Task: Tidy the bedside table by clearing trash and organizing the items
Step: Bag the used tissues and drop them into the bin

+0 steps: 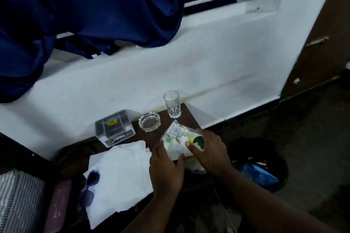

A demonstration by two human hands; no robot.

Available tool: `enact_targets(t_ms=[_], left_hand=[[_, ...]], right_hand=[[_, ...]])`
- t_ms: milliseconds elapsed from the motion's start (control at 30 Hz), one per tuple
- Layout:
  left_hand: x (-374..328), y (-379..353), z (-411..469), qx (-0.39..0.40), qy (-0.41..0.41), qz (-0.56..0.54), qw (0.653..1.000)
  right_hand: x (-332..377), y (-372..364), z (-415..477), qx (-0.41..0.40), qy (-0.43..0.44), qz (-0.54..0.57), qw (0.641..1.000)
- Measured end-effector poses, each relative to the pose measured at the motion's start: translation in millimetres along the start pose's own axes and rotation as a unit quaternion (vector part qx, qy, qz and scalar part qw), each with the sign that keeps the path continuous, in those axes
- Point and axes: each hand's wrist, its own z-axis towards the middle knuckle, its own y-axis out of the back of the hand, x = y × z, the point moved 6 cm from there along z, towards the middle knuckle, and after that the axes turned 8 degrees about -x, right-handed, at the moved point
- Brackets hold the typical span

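A crumpled clear plastic wrapper with white, green and yellow print lies at the right edge of the dark wooden bedside table. Both hands close on it: my left hand grips its near left side, and my right hand holds its right side, thumb on top. Behind it stand a clear drinking glass and a glass ashtray. A clear plastic box sits on a small white carton at the back left. White paper sheets cover the table's near part, with blue sunglasses on them.
A black-lined bin holding blue and other trash stands on the floor right of the table. A maroon case and striped bedding lie at the left. The white wall ledge and a blue curtain rise behind.
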Motion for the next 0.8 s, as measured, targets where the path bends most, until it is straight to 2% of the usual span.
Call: enact_targets(t_ms=[67,200,367,633,800], left_hand=[[1,-5,2,-0.014,0.012,0.031,0.999],[13,-18,14,-0.014,0.010,0.084,0.996],[29,-20,27,-0.012,0.043,0.088,0.995],[28,-24,34,-0.020,0.077,0.044,0.996],[33,-27,29,-0.005,0.099,-0.068,0.993]], right_hand=[[0,-3,11,-0.018,0.010,-0.007,1.000],[-12,-22,22,0.028,0.013,-0.057,0.998],[-31,-31,30,0.062,-0.045,-0.060,0.995],[-42,-36,31,0.092,-0.095,-0.041,0.990],[-45,-35,31,0.096,-0.097,-0.040,0.990]])
